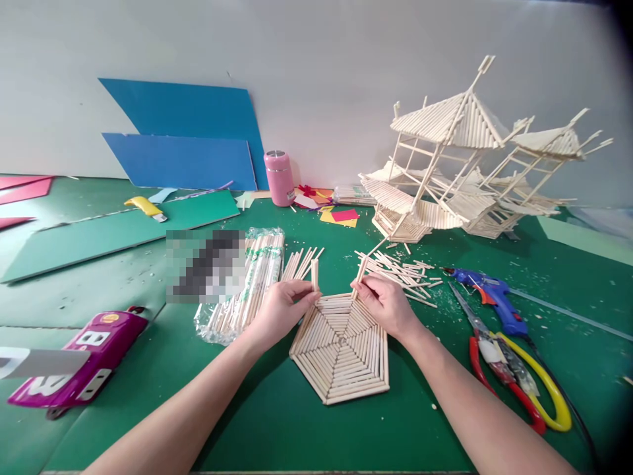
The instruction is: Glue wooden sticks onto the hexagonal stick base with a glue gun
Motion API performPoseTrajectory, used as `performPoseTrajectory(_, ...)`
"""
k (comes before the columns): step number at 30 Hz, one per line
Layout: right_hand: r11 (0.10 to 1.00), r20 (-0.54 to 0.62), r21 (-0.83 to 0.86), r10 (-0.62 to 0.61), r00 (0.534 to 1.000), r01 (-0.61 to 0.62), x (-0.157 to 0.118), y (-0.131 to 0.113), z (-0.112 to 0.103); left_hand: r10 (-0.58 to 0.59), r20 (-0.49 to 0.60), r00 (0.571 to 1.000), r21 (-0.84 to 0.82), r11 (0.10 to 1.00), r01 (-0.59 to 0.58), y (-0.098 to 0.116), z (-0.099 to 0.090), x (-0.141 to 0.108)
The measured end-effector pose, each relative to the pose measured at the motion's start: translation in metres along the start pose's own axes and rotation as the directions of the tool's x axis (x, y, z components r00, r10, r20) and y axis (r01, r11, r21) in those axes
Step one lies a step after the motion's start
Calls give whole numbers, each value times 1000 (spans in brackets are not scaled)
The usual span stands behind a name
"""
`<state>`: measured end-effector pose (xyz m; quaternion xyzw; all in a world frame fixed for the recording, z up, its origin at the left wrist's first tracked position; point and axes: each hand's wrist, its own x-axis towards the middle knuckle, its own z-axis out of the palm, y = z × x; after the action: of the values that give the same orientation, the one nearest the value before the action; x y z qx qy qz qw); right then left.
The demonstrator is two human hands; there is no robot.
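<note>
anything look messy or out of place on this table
Yes: the loose sticks beyond the right hand lie strewn at odd angles, and pale scraps litter the green tabletop, unlike the neatly packed bundle in plastic.

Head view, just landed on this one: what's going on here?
A person has both hands at the far edge of a flat six-sided panel on the green table. The left hand pinches an upright wooden piece at one corner; the right hand pinches a slightly tilted one at the next. Loose sticks and a glue gun lie nearby, untouched.
</note>
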<state>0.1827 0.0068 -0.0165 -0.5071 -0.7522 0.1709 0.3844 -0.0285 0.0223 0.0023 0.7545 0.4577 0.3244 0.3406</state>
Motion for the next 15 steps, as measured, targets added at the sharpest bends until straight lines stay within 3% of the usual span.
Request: performPoseTrajectory(15, 998, -8, -39, 40, 999, -41, 6, 1, 7, 9, -4, 1000, 27, 1000, -9, -2, 0, 0)
